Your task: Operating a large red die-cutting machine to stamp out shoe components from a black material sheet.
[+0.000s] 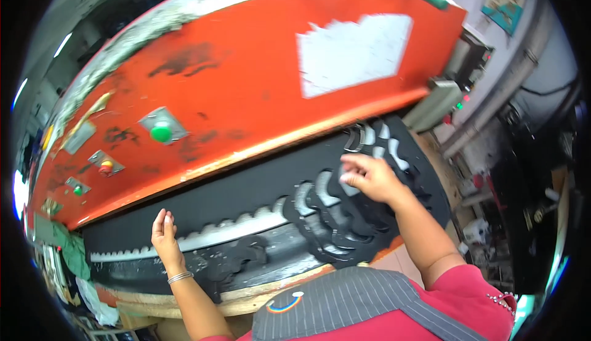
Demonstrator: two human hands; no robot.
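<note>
My left hand (pixel 164 235) is raised over the left part of a black sheet (pixel 203 200), its fingers stretched up and nothing visible in them. My right hand (pixel 374 178) hovers above the sheet's right part, slightly blurred. Its fingers are bent with the thumb apart, and I make out nothing gripped. A small grey piece shows just below that thumb; whether they touch I cannot tell. Around this hand lie several curved cut-outs, among them a black wavy strip (pixel 321 219) and pale crescent gaps. Loose black scraps (pixel 241 258) lie between my hands, nearer to me.
Behind the sheet rises a wide orange machine beam (pixel 246 64) with a green button (pixel 161 133) and a red button (pixel 106 167). A pale scalloped strip (pixel 228 231) runs along the sheet. The wooden table edge (pixel 265 295) is closest to my body. Grey machine parts (pixel 434 104) stand at right.
</note>
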